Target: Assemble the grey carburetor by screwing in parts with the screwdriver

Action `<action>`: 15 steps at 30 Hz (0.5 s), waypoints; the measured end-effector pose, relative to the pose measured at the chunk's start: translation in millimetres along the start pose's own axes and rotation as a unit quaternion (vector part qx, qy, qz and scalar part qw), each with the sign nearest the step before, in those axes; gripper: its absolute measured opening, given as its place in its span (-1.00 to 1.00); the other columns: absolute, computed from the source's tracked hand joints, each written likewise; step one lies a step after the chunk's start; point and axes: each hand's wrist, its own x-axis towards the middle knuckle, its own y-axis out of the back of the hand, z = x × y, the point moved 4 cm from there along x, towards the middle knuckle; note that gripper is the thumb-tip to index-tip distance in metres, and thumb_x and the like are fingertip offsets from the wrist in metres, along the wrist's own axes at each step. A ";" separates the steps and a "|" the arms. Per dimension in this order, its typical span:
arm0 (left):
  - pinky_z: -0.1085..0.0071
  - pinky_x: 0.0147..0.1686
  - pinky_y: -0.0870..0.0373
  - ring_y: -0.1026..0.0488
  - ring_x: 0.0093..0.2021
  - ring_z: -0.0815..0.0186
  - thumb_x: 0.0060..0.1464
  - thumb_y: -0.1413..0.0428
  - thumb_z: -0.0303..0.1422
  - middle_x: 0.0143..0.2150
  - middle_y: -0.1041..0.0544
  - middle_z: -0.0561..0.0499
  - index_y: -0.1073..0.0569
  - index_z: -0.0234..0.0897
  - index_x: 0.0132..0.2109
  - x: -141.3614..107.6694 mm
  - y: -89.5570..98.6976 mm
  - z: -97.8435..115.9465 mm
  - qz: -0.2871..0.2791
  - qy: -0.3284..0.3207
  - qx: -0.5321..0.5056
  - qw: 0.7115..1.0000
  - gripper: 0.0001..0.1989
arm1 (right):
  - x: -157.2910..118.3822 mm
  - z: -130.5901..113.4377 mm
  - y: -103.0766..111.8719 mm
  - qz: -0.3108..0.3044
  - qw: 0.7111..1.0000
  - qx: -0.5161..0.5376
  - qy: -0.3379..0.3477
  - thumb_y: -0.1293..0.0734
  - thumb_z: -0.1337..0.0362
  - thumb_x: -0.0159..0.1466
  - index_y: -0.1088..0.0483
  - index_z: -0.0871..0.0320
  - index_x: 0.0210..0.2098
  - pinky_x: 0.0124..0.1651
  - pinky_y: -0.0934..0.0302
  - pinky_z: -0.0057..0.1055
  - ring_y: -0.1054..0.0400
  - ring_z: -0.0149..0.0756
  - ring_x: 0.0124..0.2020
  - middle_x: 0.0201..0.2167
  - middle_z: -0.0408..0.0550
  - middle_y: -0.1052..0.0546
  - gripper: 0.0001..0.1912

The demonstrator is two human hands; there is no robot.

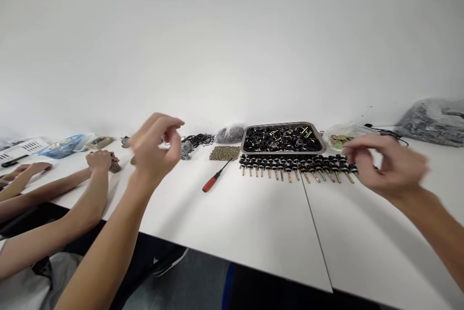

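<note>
My left hand is raised above the table, its fingers bent and the thumb apart from them, with nothing visible between. On the other side my right hand hovers at the right end of a row of metal-and-black parts with brass-coloured shafts. Its fingers are curled with a gap to the thumb; no held thing shows, though motion blurs it a little. Between the hands lies a screwdriver with a red and black handle, its tip by a patch of small brass-coloured pieces.
Behind the row stands a metal tray full of black parts. Plastic bags lie against the wall. Black cords or rings and grey metal parts are near my left hand. Co-workers' hands and arms occupy the left side.
</note>
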 end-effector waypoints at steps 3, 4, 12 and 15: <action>0.02 0.09 -0.43 -0.51 -0.01 0.09 0.26 0.07 -0.28 0.21 -0.35 -0.28 -0.39 -0.30 0.17 24.5 -52.6 -9.5 -0.125 0.037 0.165 0.978 -0.59 | -16.4 24.7 -31.3 -0.028 0.999 0.004 0.039 -0.21 0.51 0.19 -0.49 0.06 -0.27 -0.52 -0.28 -0.51 -0.39 -0.42 -0.61 -0.56 -0.19 -0.52 -0.70; -0.02 0.05 -0.43 -0.51 0.00 0.01 0.21 0.00 -0.30 0.23 -0.31 -0.37 -0.35 -0.35 0.21 29.6 -71.1 -22.3 -0.168 0.066 0.200 0.963 -0.55 | -22.6 32.2 -38.2 -0.050 0.998 0.003 0.040 -0.21 0.51 0.18 -0.50 0.06 -0.29 -0.54 -0.27 -0.50 -0.36 -0.43 -0.64 -0.58 -0.20 -0.51 -0.70; 0.12 0.13 -0.43 -0.38 0.12 0.20 0.21 -0.11 -0.17 0.24 -0.33 -0.17 -0.29 -0.28 0.24 17.2 -148.0 -107.0 -0.246 0.136 0.275 0.920 -0.48 | -40.8 51.6 -37.6 -0.060 0.996 -0.016 -0.059 -0.19 0.54 0.18 -0.49 0.05 -0.30 -0.62 -0.15 -0.48 -0.28 -0.43 -0.68 -0.56 -0.19 -0.50 -0.67; 0.11 0.15 -0.42 -0.38 0.14 0.17 0.21 -0.11 -0.16 0.25 -0.31 -0.19 -0.29 -0.29 0.25 11.8 -154.5 -110.2 -0.219 0.141 0.264 0.929 -0.47 | -42.4 51.3 -43.3 -0.093 0.993 -0.005 -0.069 -0.19 0.52 0.18 -0.49 0.05 -0.36 -0.59 -0.18 -0.46 -0.31 -0.40 -0.67 -0.57 -0.18 -0.50 -0.70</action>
